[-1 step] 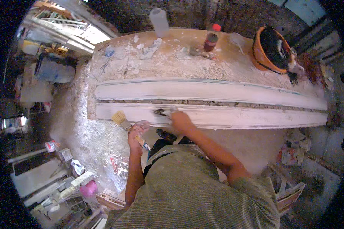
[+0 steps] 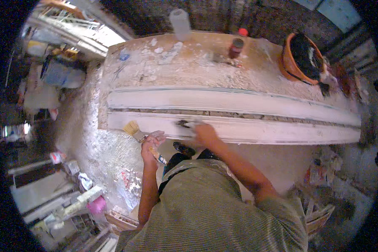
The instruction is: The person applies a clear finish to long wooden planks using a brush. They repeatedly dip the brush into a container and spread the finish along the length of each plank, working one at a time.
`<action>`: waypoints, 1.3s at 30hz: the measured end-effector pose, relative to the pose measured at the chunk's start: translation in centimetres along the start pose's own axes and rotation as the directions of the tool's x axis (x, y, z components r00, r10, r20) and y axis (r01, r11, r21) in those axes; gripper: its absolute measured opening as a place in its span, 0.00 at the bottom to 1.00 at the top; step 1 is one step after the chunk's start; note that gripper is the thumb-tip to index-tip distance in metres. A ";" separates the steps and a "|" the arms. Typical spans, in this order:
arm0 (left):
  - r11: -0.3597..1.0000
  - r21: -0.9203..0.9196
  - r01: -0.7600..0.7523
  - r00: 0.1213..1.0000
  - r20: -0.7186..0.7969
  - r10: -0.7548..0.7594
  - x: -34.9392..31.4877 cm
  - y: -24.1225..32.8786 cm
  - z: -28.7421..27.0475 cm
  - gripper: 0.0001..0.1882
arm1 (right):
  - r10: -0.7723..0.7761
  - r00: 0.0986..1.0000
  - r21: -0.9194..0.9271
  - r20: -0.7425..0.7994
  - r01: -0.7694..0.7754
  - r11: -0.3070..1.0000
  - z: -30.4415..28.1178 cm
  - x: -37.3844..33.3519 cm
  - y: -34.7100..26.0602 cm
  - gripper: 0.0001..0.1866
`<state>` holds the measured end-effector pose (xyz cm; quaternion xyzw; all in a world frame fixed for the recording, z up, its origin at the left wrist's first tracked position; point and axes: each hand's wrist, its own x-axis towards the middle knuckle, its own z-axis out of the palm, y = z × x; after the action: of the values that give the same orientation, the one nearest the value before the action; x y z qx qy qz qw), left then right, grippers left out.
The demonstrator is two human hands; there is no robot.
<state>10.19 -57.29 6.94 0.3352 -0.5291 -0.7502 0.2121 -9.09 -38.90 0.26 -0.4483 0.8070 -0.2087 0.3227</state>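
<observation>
My left hand (image 2: 152, 145) grips a paintbrush (image 2: 133, 129) with pale yellow bristles, some of its fingers stretched out to the right. That brush is tilted, bristles up beside the near edge of a long white moulding (image 2: 256, 131). Closed and slightly blurred, my right hand (image 2: 206, 133) holds a brush with dark bristles (image 2: 182, 123) against the top of this same moulding, left of its middle. A second white moulding (image 2: 206, 95) lies parallel behind it, with a narrow dark gap between them. My right fingers partly hide the dark brush's handle.
White-crusted, the worktable (image 2: 143, 71) carries a translucent plastic container (image 2: 180, 25), a red-capped bottle (image 2: 236, 47) of dark liquid and an orange bucket (image 2: 287, 63) with dark contents at the far right. White debris covers the floor (image 2: 101, 155) at left, near a pink object (image 2: 97, 205).
My right hand and the dark-bristled brush have slid a little to the right along the near moulding. My left hand stays nearly still. The whole view has shifted slightly.
</observation>
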 end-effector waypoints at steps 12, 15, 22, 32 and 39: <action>0.943 -0.136 -0.303 0.938 -0.218 0.270 5.7 10.3 -10.6 0.21 | 0.240 0.839 -0.120 -0.489 -0.337 0.934 -13.8 -12.9 20.8 0.17; 0.890 -0.225 -0.398 0.896 -0.305 0.323 8.0 12.2 -14.6 0.19 | 0.081 0.913 -0.201 -0.400 -0.174 0.964 -16.4 -10.8 23.6 0.19; 0.845 -0.400 -0.356 0.928 -0.258 0.268 12.6 12.7 -19.8 0.09 | -0.061 0.989 -0.257 -0.134 0.025 0.966 -15.3 3.0 13.1 0.24; 0.942 -0.309 -0.131 0.926 -0.378 0.005 12.2 11.0 -27.1 0.11 | -0.386 0.916 -0.291 -0.106 0.343 0.893 0.3 35.7 -16.0 0.15; 0.940 -0.335 -0.062 0.948 -0.314 -0.049 12.0 11.0 -31.3 0.12 | -0.169 0.979 -0.129 -0.111 0.155 0.979 0.5 35.3 -22.0 0.20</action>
<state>24.37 -89.61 7.13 0.4077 -0.3517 -0.7658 0.3517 -9.58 -80.45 1.88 -0.5177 0.7970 -0.2122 0.2275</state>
